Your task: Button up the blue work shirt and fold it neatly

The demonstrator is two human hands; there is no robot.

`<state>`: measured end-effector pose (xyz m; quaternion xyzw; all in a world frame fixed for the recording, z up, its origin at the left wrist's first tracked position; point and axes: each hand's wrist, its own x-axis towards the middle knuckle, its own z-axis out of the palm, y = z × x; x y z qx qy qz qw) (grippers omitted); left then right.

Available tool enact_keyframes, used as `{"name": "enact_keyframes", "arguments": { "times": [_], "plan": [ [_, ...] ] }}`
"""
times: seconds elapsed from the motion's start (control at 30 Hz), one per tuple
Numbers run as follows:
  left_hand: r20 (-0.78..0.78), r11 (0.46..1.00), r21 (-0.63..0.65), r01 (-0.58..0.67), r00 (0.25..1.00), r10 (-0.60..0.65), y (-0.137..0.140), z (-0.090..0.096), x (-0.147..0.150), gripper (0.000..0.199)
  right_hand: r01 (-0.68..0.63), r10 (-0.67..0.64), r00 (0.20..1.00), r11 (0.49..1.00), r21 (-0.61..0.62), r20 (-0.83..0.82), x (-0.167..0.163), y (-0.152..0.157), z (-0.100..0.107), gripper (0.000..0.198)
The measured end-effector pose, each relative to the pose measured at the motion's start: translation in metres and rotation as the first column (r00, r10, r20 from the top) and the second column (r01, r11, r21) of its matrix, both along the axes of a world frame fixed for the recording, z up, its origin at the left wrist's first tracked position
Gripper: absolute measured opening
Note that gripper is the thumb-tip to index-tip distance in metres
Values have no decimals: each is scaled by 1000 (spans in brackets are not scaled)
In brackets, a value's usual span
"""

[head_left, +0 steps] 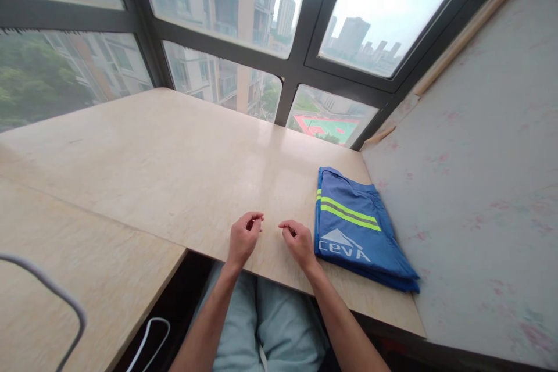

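A folded blue garment (357, 229) with yellow-green reflective stripes and white lettering lies at the right end of the pale marble sill (174, 157), close to the wall. My right hand (300, 241) rests on the sill just left of the garment, fingers loosely curled, holding nothing. A little further left, my left hand (244, 236) also lies on the sill with its fingers curled in and nothing in it. A small gap separates the two hands.
Dark-framed windows (300, 64) rise behind the sill, looking onto buildings. A pale wall (479, 174) closes the right side. A lower marble slab (87, 279) sits at the left front, with a grey wire loop (47, 290) and a white cable (148, 337) near it.
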<state>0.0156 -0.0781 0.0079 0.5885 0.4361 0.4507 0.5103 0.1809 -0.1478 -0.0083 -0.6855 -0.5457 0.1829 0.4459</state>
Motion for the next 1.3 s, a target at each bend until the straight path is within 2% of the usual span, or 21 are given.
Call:
{"name": "enact_keyframes", "arguments": {
  "times": [0.37,0.67,0.83,0.93,1.03,1.17,1.3],
  "plan": [
    [-5,1000,-8,0,1000,0,-1,1,0,31,-18,17,999,998,61,29,-6,-12,4,24],
    [-22,1000,4,4,1000,-3,0,-1,-1,32,-91,94,995,985,146,-19,-14,-35,8,23],
    [-30,1000,-5,7,1000,-8,0,-2,-1,33,-54,71,981,994,96,-179,-11,-63,9,23],
    [-41,1000,-5,7,999,-7,0,-3,-1,33,-4,18,939,999,42,-344,-8,-78,9,25],
    [-47,1000,-8,6,999,-6,0,-5,-2,33,59,-41,896,998,28,-443,-5,-91,13,25],
    [-60,1000,-16,4,998,-5,-3,-6,-3,34,127,-97,860,992,27,-501,0,-103,27,24],
    [-86,1000,-21,-11,996,9,-7,-6,-5,34,194,-117,838,977,89,-533,7,-110,46,20]
  ]
}}
